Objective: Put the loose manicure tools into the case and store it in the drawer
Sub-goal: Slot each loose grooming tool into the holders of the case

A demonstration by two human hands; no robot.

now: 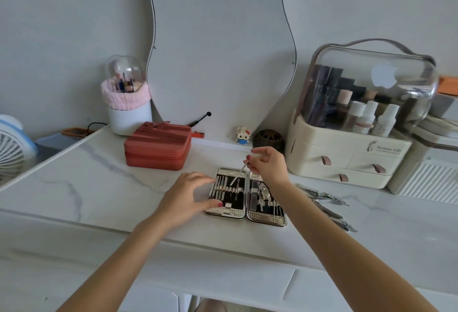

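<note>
A silver manicure case (269, 220) lies open flat on the marble desk, black inside, with several metal tools strapped in both halves. My right hand (269, 164) pinches a thin metal manicure tool (238, 173) by its upper end, with the tip pointing down at the case's left half. My left hand (188, 196) rests with spread fingers on the case's left edge. Several loose metal tools (326, 200) lie on the desk to the right of the case. A drawer front (235, 284) shows under the desk edge.
A red zipped box (158, 147) sits behind the case to the left. A cream cosmetics organiser (347, 160) with small drawers stands at the right, a brush holder (128, 103) and wavy mirror (218, 39) at the back. A fan (12, 148) is far left.
</note>
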